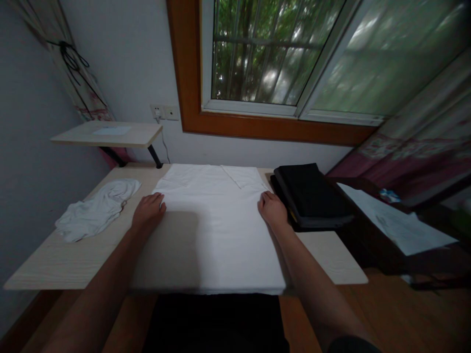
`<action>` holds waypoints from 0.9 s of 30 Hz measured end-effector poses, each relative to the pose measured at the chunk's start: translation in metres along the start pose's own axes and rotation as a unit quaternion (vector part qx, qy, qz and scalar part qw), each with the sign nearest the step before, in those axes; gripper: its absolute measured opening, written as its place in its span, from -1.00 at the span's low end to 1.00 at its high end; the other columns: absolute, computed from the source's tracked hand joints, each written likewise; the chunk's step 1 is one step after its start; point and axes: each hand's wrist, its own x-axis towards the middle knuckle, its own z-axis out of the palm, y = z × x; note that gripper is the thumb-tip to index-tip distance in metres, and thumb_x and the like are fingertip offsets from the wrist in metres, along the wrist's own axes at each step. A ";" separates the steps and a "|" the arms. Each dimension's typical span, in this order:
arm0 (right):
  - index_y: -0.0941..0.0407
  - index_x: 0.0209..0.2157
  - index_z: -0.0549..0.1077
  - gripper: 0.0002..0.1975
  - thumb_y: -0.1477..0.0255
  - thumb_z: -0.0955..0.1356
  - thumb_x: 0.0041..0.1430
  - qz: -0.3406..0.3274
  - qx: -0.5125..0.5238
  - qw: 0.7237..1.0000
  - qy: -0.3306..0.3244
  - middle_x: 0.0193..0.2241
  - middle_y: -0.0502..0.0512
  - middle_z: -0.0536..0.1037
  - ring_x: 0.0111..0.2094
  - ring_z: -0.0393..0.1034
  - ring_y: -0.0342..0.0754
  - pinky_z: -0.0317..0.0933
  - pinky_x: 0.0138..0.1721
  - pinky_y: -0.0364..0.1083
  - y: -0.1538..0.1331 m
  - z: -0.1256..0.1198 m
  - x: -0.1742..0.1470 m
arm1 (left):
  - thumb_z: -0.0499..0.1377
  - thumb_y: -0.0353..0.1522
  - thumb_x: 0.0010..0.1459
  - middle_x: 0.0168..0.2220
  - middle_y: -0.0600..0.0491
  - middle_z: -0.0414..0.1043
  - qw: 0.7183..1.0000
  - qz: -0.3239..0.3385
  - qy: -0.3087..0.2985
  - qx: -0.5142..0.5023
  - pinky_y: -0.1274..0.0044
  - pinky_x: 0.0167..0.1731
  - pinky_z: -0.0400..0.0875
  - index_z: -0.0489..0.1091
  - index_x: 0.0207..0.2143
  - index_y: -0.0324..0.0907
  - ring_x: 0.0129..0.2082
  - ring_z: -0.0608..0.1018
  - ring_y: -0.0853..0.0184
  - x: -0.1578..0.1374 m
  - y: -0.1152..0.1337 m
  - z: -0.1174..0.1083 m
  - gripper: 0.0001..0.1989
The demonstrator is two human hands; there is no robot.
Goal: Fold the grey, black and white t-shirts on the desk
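A white T-shirt [221,235] lies spread flat on the light wooden table [62,264], its lower end reaching the front edge. Two angled creases, apparently sleeve edges, show near its far end. My left hand [149,210] is closed on the shirt's left side, fingers curled at the cloth edge. Across from it, my right hand [273,210] pinches the right side at about the same height. My left forearm casts a shadow over the shirt's lower left part. The fingertips of both hands are partly hidden.
A crumpled white cloth [97,208] lies left of the shirt. Stacked black folded items [312,193] sit at the right, beside my right hand. A small raised shelf [73,133] stands at the back left. Beyond the table's right side, papers [393,218] rest on a dark surface.
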 end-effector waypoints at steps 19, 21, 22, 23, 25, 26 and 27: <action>0.29 0.03 0.50 -0.62 0.49 0.19 0.31 -0.021 -0.017 0.999 -0.024 0.03 0.37 0.53 0.05 0.34 0.16 0.14 0.16 0.02 0.009 0.019 0.030 | -0.04 -0.30 0.32 0.29 -0.23 0.35 1.000 -0.012 0.001 0.016 0.15 0.29 0.12 0.36 0.23 -0.28 0.26 0.38 0.04 0.031 0.003 0.006 -0.49; 0.30 0.03 0.50 -0.62 0.49 0.20 0.31 -0.026 -0.017 0.999 -0.034 0.05 0.39 0.52 0.06 0.34 0.16 0.14 0.18 0.02 0.011 0.022 0.034 | -0.06 -0.30 0.33 0.28 -0.25 0.35 1.000 -0.009 0.001 0.028 0.15 0.29 0.12 0.36 0.23 -0.31 0.26 0.38 0.03 0.035 0.003 0.007 -0.49; 0.31 0.03 0.50 -0.62 0.49 0.20 0.31 -0.028 -0.017 0.999 -0.037 0.06 0.40 0.52 0.07 0.34 0.15 0.13 0.19 0.01 0.012 0.023 0.036 | -0.07 -0.30 0.34 0.28 -0.25 0.35 0.999 -0.008 0.001 0.031 0.15 0.28 0.13 0.36 0.22 -0.33 0.25 0.38 0.03 0.036 0.003 0.007 -0.49; 0.31 0.02 0.50 -0.62 0.48 0.20 0.31 -0.028 -0.017 0.999 -0.038 0.06 0.40 0.52 0.07 0.35 0.15 0.13 0.19 0.01 0.012 0.024 0.037 | -0.08 -0.30 0.34 0.28 -0.26 0.35 0.999 -0.007 0.001 0.032 0.15 0.28 0.13 0.36 0.22 -0.33 0.25 0.39 0.03 0.038 0.003 0.007 -0.49; 0.31 0.02 0.50 -0.62 0.48 0.20 0.32 -0.023 -0.018 0.999 -0.035 0.05 0.39 0.52 0.07 0.35 0.15 0.14 0.18 0.00 0.013 0.026 0.040 | -0.07 -0.30 0.34 0.28 -0.25 0.35 1.000 -0.007 0.002 0.028 0.16 0.28 0.13 0.36 0.22 -0.32 0.25 0.39 0.05 0.041 0.003 0.009 -0.50; 0.31 0.03 0.50 -0.62 0.48 0.20 0.32 -0.021 -0.018 0.999 -0.032 0.05 0.39 0.53 0.07 0.35 0.15 0.15 0.17 0.00 0.013 0.027 0.042 | -0.06 -0.31 0.34 0.28 -0.24 0.35 1.000 -0.008 0.004 0.026 0.17 0.28 0.13 0.36 0.22 -0.31 0.25 0.39 0.06 0.043 0.002 0.009 -0.50; 0.30 0.03 0.50 -0.62 0.48 0.20 0.32 -0.019 -0.018 0.999 -0.031 0.05 0.38 0.53 0.07 0.35 0.15 0.16 0.16 0.01 0.013 0.028 0.043 | -0.06 -0.31 0.34 0.28 -0.24 0.35 1.000 -0.009 0.005 0.024 0.17 0.29 0.12 0.36 0.22 -0.30 0.26 0.38 0.06 0.044 0.002 0.010 -0.50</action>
